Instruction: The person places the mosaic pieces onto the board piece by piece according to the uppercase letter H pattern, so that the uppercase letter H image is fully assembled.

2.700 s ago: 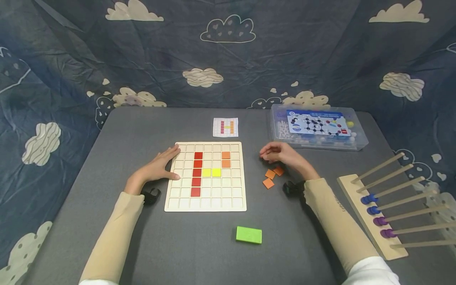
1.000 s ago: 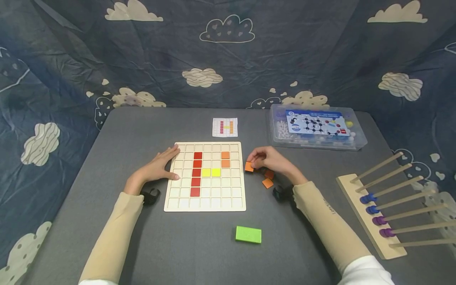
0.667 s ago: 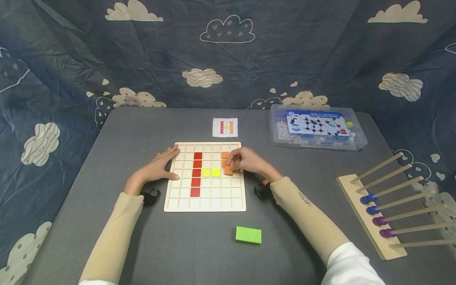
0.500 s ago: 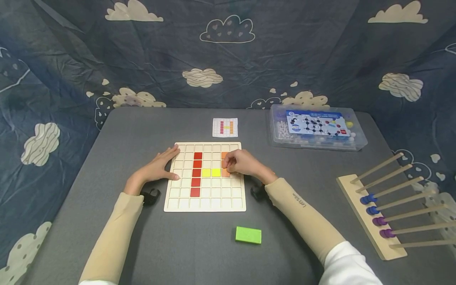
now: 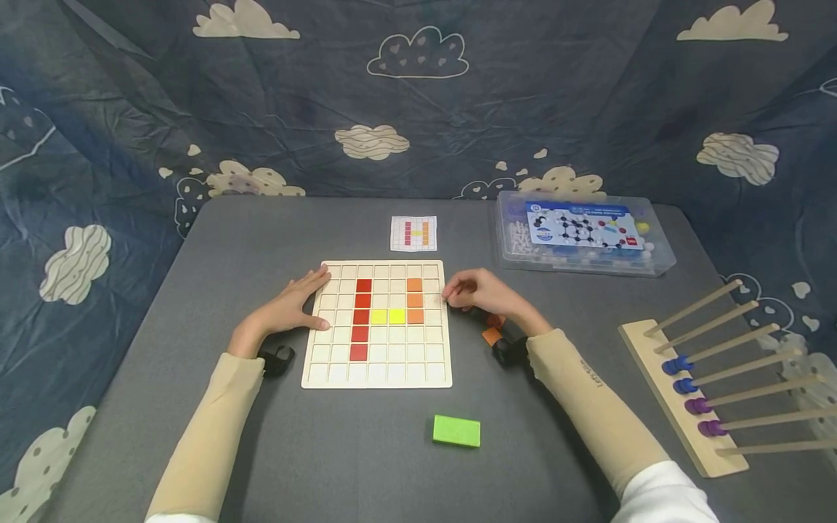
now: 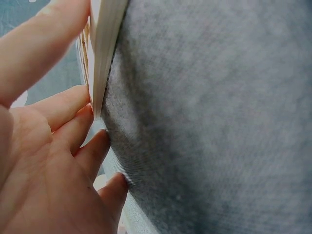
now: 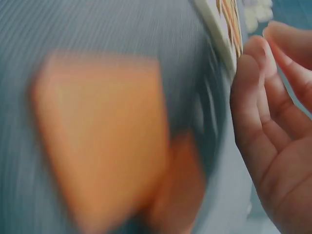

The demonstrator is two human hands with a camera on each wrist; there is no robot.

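Note:
My left hand [image 5: 284, 309] lies with spread fingers along the left edge of a wooden grid board [image 5: 386, 374]; its thumb reaches onto the board. A column of several red tiles [image 5: 361, 317], two yellow tiles [image 5: 397, 317] and three orange tiles [image 5: 415, 300] sit in the grid. Just off the board's right edge is my right hand [image 5: 487, 290], fingers loosely bent and nothing between them. Below it on the table are two loose orange tiles [image 5: 492, 336], partly hidden by the wrist camera strap. In the right wrist view, the nearer orange tile [image 7: 107, 136] looks large and blurred.
Behind the board lies a small pattern card [image 5: 414, 234]. A clear plastic case [image 5: 585, 236] stands at the back right. A green block [image 5: 456, 431] is in front, and a wooden rack with upright pegs and beads [image 5: 683, 399] stands at the right.
My right hand picked up an orange tile, set it in the grid under the two other orange ones, let go and drew back to the right. The left hand has stayed still.

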